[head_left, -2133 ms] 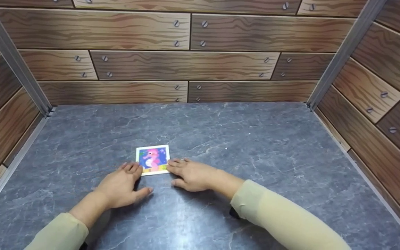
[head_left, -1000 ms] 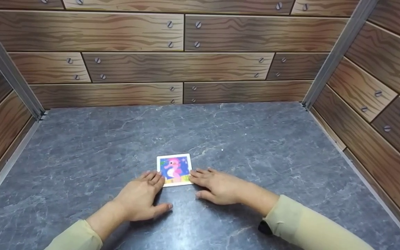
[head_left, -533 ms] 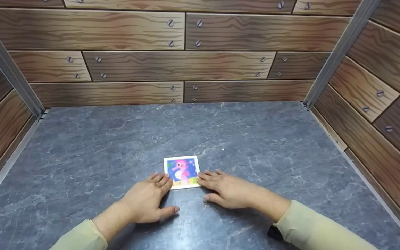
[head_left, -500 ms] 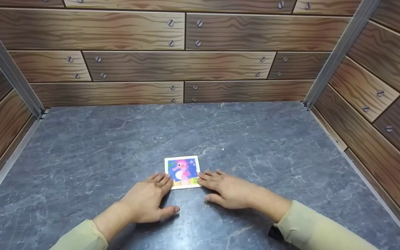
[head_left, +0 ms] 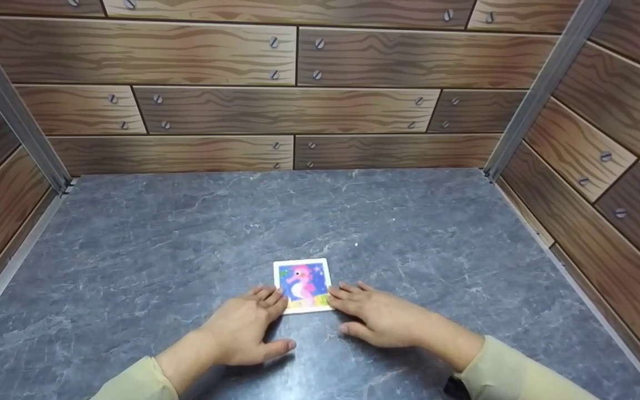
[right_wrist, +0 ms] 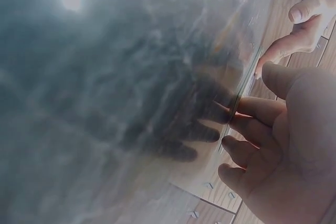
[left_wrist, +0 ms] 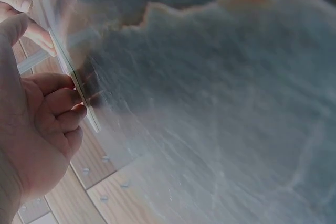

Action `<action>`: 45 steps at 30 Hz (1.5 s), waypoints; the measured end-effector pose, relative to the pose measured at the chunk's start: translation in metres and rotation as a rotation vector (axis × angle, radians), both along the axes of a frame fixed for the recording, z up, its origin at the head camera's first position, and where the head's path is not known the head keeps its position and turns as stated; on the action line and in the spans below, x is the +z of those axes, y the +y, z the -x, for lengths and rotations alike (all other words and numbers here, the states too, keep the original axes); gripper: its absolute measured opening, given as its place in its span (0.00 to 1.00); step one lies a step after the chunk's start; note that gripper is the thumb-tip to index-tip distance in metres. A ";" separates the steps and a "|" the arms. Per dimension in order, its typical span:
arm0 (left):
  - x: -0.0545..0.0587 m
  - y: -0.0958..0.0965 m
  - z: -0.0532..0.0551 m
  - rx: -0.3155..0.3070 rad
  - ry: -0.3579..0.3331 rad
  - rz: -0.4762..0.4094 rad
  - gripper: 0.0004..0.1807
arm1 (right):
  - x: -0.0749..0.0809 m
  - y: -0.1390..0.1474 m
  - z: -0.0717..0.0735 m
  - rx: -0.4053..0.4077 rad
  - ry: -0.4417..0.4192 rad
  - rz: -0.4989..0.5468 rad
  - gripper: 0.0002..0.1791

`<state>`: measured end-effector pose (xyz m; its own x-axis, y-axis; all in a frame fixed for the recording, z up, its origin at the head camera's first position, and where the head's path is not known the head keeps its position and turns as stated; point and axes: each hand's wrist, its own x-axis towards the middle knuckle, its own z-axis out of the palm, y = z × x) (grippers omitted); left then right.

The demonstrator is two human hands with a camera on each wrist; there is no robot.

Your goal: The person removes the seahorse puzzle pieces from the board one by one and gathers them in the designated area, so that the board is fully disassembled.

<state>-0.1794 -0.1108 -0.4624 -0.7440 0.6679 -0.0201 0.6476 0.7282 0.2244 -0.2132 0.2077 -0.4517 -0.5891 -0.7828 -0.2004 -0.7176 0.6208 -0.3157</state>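
Note:
A square, white-bordered picture card [head_left: 304, 284] with a pink seahorse on blue lies flat on the table, nearly upright to the viewer. At its lower left edge, my left hand [head_left: 245, 329] touches it with extended fingertips, thumb spread toward the middle. My right hand [head_left: 389, 319] mirrors this at the lower right edge, fingers stretched and palm down. In the left wrist view the card [left_wrist: 79, 85] shows as a thin edge at the fingertips of my left hand [left_wrist: 44, 121]. The right wrist view has the card's edge [right_wrist: 248, 77] beside my right hand [right_wrist: 283, 140].
The dark grey marbled tabletop [head_left: 198, 222] is glossy and reflects light at the front. A wood-plank-patterned back wall [head_left: 214, 111] and a right wall [head_left: 603, 166] enclose it, with metal corner posts [head_left: 545, 91] between. Tiny white specks [head_left: 356, 244] lie right of centre.
The seahorse card has slid right and a little nearer the body, with both hands staying against its sides throughout. The head view has shifted slightly.

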 end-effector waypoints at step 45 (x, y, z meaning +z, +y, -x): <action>0.001 0.007 0.018 -0.054 0.039 0.020 0.46 | 0.014 -0.011 0.021 -0.015 0.116 0.296 0.22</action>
